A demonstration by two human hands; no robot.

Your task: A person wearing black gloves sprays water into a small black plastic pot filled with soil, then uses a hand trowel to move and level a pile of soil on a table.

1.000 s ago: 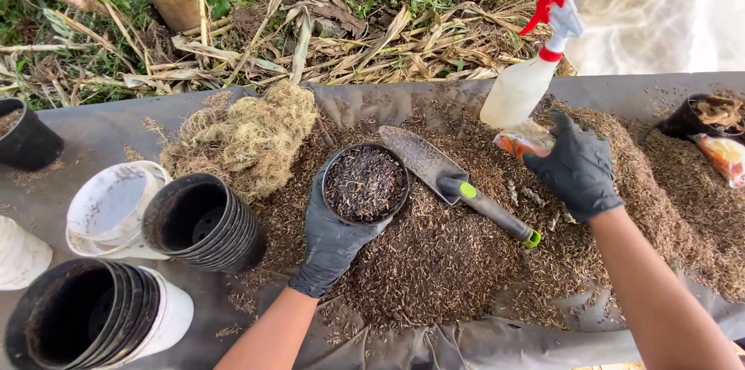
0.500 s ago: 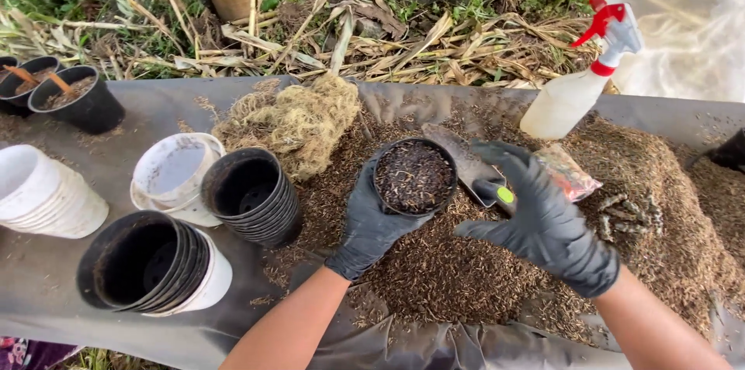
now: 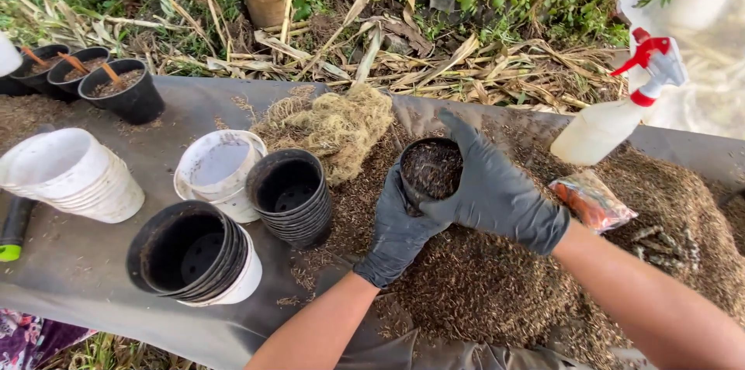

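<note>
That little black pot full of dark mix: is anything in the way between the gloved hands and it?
Nothing visible is. The left hand cups the small black pot from below and the right hand lies over its rim. The spray bottle and the stacked black pots stand off to the sides.

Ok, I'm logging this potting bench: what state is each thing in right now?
small black pot: filled with dark mix, gripped by both hands
left hand: gloved, under the pot
right hand: gloved, over the pot's rim
spray bottle: lying tilted on the mix
black pot stack: nested, on its side, empty
small packet: lying flat
</note>
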